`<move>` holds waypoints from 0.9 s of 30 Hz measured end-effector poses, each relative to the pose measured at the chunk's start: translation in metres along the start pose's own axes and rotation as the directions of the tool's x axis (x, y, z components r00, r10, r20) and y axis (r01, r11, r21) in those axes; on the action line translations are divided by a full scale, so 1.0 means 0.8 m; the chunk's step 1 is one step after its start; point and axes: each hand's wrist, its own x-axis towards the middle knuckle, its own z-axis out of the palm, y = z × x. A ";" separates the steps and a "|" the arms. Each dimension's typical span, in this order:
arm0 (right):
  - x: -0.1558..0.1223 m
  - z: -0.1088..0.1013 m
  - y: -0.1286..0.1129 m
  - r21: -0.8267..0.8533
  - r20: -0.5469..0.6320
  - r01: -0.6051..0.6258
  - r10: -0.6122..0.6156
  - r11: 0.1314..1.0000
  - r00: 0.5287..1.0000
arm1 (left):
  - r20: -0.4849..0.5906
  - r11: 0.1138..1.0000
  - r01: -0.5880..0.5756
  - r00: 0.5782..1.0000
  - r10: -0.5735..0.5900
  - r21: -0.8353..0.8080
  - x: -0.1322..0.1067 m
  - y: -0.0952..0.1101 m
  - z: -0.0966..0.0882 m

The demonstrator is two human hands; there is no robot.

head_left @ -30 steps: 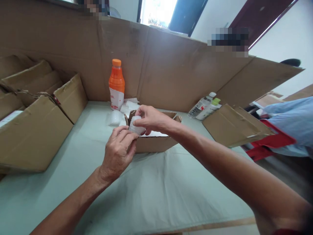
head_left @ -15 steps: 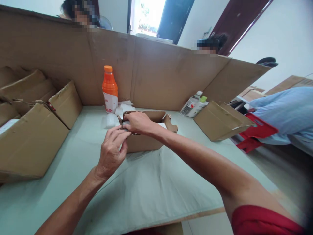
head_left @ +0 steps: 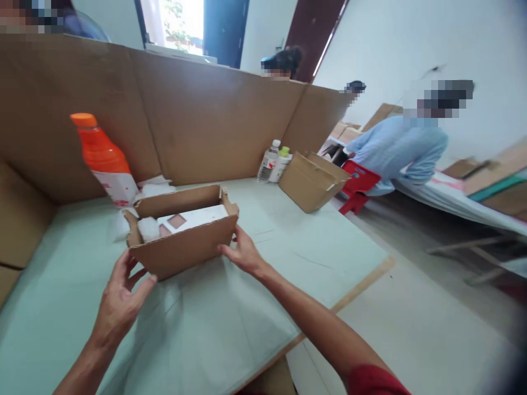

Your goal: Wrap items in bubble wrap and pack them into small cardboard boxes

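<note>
A small open-topped cardboard box (head_left: 185, 249) stands at an angle on the table in front of me. Inside it lie a white carton (head_left: 201, 216) and, at its left end, a piece of white foam wrap (head_left: 149, 229). My right hand (head_left: 246, 253) grips the box's right end, thumb on the front face and fingers round the corner. By the lower left corner is my left hand (head_left: 123, 296), its fingers and thumb spread; the fingertips reach the left end, and whether they press on it I cannot tell.
An orange-capped bottle (head_left: 105, 162) and white foam wrap (head_left: 154, 188) stand behind the box. Farther right are a clear bottle (head_left: 268, 162), a green-capped bottle (head_left: 281, 164) and another cardboard box (head_left: 310, 184). A cardboard partition (head_left: 218, 120) closes the back; people sit beyond.
My right hand has come out of the box and moved to its right end. My left hand has left the rim for the lower left corner. The view has swung right.
</note>
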 end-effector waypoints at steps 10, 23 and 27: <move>-0.115 -0.081 0.018 -0.147 -0.309 -0.087 0.037 0.985 0.950 | 0.203 0.992 -0.111 0.972 0.120 -0.059 -0.045 0.047 0.102; -0.143 -0.076 0.095 0.117 0.168 0.122 -0.140 0.986 0.976 | 0.112 0.973 0.209 0.969 -0.219 0.096 -0.101 0.005 0.029; -0.116 -0.069 0.107 0.187 0.091 0.162 -0.181 0.969 0.979 | 0.067 0.967 0.222 0.971 -0.231 0.127 -0.091 -0.003 0.044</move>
